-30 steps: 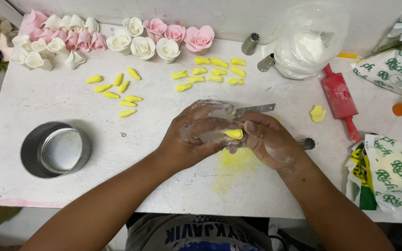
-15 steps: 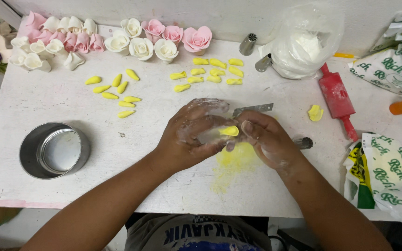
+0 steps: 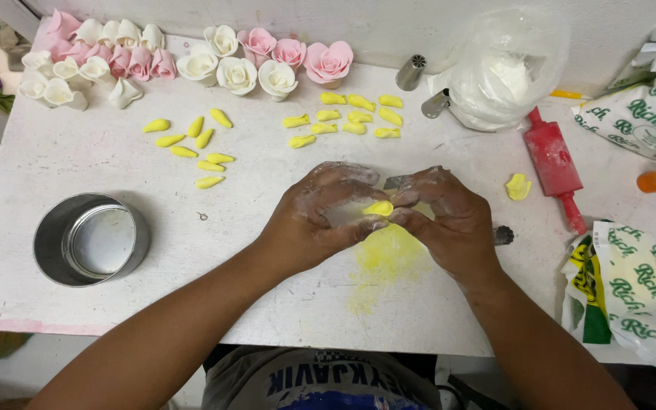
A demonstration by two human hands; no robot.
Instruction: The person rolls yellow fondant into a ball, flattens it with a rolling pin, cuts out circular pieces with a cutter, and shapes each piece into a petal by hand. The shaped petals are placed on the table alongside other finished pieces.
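White desk (image 3: 115, 319), dusted with powder, seen from above. At its centre a small yellow piece (image 3: 379, 207) is pinched between the fingertips of both hands: left hand (image 3: 326, 216) curled closed around it from one side, right hand (image 3: 442, 220) closed on it from the other, above a yellow smear (image 3: 389, 258). Beyond lie two groups of yellow petals (image 3: 354, 120), then a row of white and pink roses (image 3: 267, 68). A metal tin (image 3: 91, 240) stands well to the left; a red roller (image 3: 556, 167) and a plastic bag (image 3: 503, 72) lie to the right.
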